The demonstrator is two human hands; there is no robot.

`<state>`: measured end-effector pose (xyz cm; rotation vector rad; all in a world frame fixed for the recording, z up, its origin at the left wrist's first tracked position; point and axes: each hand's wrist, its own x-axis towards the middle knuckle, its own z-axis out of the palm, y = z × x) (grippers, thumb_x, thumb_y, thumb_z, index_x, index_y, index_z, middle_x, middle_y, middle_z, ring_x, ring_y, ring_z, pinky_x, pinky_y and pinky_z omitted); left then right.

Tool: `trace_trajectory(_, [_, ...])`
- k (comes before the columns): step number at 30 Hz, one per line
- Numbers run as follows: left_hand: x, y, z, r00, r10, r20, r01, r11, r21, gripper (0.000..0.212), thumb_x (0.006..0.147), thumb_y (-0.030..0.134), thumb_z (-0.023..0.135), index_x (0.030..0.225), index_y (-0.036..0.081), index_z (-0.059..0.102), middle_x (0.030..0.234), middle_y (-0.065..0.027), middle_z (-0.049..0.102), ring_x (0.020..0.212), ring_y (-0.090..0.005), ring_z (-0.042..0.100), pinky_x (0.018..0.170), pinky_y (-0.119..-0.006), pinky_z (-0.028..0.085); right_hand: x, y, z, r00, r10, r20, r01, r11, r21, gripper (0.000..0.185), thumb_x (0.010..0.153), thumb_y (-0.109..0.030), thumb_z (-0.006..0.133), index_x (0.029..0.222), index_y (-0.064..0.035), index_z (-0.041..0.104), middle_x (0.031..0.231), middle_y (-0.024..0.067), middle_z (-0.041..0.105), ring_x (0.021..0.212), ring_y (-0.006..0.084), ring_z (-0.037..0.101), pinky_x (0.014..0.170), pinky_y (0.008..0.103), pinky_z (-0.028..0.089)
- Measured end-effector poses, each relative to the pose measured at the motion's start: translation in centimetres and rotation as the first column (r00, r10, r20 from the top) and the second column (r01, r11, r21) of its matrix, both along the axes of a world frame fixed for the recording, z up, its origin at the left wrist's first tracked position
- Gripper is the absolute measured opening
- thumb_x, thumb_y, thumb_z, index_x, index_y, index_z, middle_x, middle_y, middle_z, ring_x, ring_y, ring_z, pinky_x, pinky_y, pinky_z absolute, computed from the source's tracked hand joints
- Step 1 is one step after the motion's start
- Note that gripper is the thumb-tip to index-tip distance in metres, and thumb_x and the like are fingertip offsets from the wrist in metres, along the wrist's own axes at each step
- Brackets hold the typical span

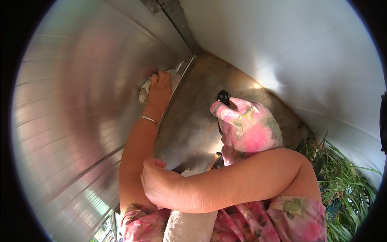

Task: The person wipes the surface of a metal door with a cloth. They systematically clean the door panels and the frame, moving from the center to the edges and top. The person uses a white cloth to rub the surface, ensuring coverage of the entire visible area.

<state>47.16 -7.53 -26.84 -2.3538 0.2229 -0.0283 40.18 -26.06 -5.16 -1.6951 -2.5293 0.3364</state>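
My left hand point(161, 88) presses a crumpled pale cloth point(145, 92) against the lower edge of a shiny metal panel point(90, 99), beside a narrow metal strip that runs along its foot. A thin bangle is on that wrist. Bent across my body, my right arm brings my right hand point(161, 184) over the left forearm near the elbow; its fingers are curled and no object shows in them. A white terry towel point(190, 225) hangs below the right forearm, partly hidden by it.
Brown, smooth floor point(193, 121) lies between the panel and a pale wall point(287, 45) on the right. My knee in floral cloth point(254, 127) and a black shoe point(223, 97) are over the floor. Green grassy plants point(347, 181) stand at the lower right. Metal hinge hardware point(154, 6) is at the top.
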Motion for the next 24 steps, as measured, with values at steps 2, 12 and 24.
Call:
trace_trajectory(2, [0.0,0.2,-2.2,0.998,0.032,-0.057,-0.033,0.999,-0.015,0.03,0.084,0.017,0.056,0.109,0.007,0.068,0.116,-0.006,0.054,0.118,-0.0244,0.041,0.099,-0.042,0.028,0.1,0.0,0.0,1.0,0.002,0.025,-0.002,1.0,-0.001,0.027,0.075,-0.029,0.06,0.089,-0.0083,0.071,0.082,0.0076,0.065,0.076,0.0247,0.057,0.069,0.0408,0.041])
trace_trajectory(12, [-1.9,0.3,-6.9,0.982,0.09,-0.165,-0.092,0.996,-0.003,0.03,0.084,0.019,0.06,0.111,0.008,0.067,0.118,-0.0055,0.052,0.122,-0.0251,0.039,0.101,-0.042,0.028,0.1,0.4,-0.5,0.994,-0.067,0.083,0.069,0.997,-0.016,0.024,0.076,-0.029,0.061,0.088,-0.0109,0.071,0.082,0.0057,0.065,0.076,0.0236,0.056,0.067,0.0399,0.04])
trace_trajectory(24, [-5.2,-0.6,10.1,0.95,0.192,0.247,-0.151,0.973,-0.174,0.031,0.08,0.017,0.058,0.11,0.016,0.066,0.115,-0.0044,0.054,0.118,-0.0244,0.045,0.101,-0.043,0.031,0.6,1.4,-0.4,0.996,-0.038,0.075,0.049,0.986,-0.159,0.021,0.075,-0.015,0.063,0.09,-0.0078,0.075,0.089,0.0098,0.07,0.084,0.026,0.064,0.074,0.0414,0.045])
